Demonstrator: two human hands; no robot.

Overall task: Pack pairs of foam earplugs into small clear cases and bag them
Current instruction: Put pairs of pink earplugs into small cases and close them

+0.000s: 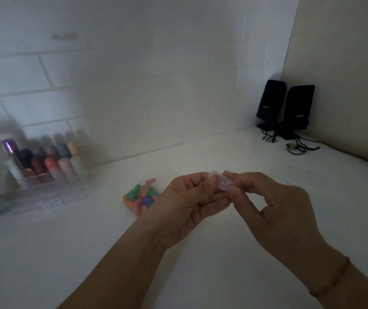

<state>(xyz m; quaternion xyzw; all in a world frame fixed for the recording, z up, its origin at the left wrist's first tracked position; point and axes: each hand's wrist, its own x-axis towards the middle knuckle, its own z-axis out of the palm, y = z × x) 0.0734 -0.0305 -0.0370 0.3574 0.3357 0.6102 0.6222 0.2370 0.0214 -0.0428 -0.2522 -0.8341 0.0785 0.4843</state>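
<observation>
Pinching a small clear case between both hands: left hand fingers curled round it, right hand thumb and forefinger gripping its other end, above the desk by the earplugs.

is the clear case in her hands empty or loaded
Cannot tell: the clear case, pinched by both hands, is blurred; no earplug colour shows through.

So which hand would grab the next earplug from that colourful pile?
Probably the left hand: the earplug pile lies just beside it, on its side. The right hand is farther off and also pinches the clear case.
</observation>
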